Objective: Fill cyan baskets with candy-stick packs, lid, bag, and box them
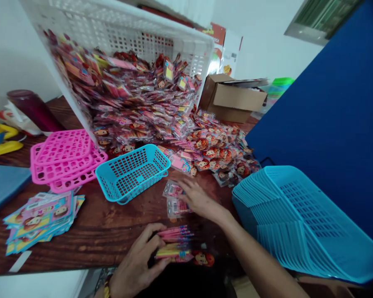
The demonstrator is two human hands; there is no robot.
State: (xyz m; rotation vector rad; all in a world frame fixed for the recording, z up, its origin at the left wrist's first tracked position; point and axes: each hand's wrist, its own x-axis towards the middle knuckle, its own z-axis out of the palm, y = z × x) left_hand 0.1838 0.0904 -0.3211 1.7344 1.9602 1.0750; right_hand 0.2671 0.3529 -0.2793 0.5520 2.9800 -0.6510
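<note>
My left hand (143, 254), at the table's front edge, is closed around a bundle of small plastic packets (174, 238) with pink and yellow contents. A printed doll head (204, 259) sticks out at the bundle's right end. My right hand (202, 200) reaches over the wood table with its fingers stretched out. Its fingertips are at two flat clear packets (175, 205) with pink contents and barcodes; whether they press on them I cannot tell. Behind and left of that hand stands a turquoise basket (133, 174) with nothing in it.
A tipped white crate (202, 45) spills doll packets (217, 151) onto the table. Nested turquoise baskets (276, 215) stand at right, by a blue panel (335, 124). Pink perforated trays (65, 159) and printed cards (43, 221) lie left. A cardboard box (236, 99) stands behind.
</note>
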